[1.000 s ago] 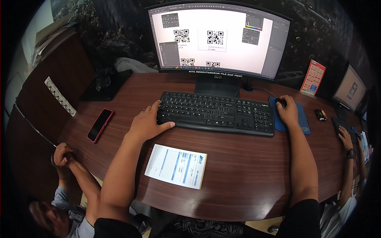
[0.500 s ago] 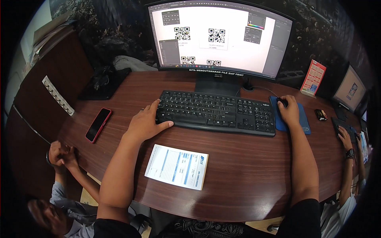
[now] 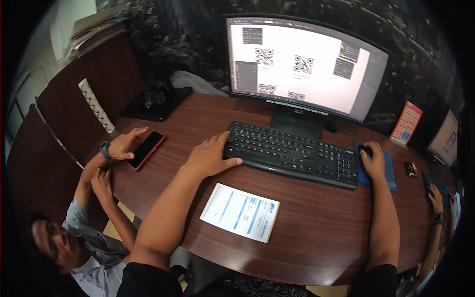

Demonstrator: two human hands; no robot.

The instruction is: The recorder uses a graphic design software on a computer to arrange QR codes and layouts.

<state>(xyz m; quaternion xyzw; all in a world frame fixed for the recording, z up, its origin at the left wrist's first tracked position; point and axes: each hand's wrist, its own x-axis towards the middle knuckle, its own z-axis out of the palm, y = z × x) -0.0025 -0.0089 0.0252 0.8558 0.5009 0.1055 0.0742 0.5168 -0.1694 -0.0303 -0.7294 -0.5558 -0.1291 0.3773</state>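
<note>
My left hand (image 3: 208, 159) lies at the left end of a black keyboard (image 3: 292, 154), fingers stretched over its edge keys and thumb spread along the front edge. Nothing is held in it. Over on the right, my right hand (image 3: 376, 162) is wrapped round a dark computer mouse (image 3: 366, 149), which the fingers partly cover. Under the mouse is a blue mouse pad (image 3: 389, 177). Behind the keyboard stands a curved monitor (image 3: 321, 69) showing several square black-and-white codes and dark tool panels. A white and blue printed form pad (image 3: 241, 213) lies in front of the keyboard.
A red-cased phone (image 3: 148, 150) lies at left, with another person's hand (image 3: 122, 147) at its edge. Beyond are a black stand base (image 3: 156, 105) and a white notched strip (image 3: 96, 106). On the right are a red desk calendar (image 3: 406, 123), a small box (image 3: 411, 169) and another person's hand (image 3: 436, 199).
The view has swung left, so the desk things sit farther right. The person at left has reached a hand out to the phone. My hands keep their places on keyboard and mouse.
</note>
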